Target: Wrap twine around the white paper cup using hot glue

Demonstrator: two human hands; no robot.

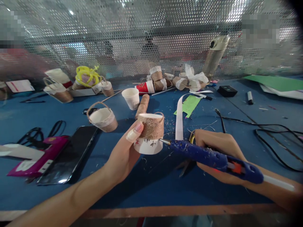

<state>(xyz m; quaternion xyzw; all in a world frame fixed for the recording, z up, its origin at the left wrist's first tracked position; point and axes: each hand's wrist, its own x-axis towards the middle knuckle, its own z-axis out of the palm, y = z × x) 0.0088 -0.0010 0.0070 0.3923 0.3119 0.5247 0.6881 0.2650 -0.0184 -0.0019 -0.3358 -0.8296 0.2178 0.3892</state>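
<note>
In my left hand is a paper cup, its upper part wrapped in brown twine and its lower part bare white with printed marks. My right hand grips a blue hot glue gun, with a white glue stick poking out of its back end. The metal nozzle touches or nearly touches the cup just below the twine. A roll of twine lies right behind the cup. Scissors lie partly hidden under the glue gun and my right hand.
At the left lie a phone and a magenta packet. A twine-wrapped basket cup and a white paper cup stand behind. White ribbon, green paper, a black cable and a bottle are to the right.
</note>
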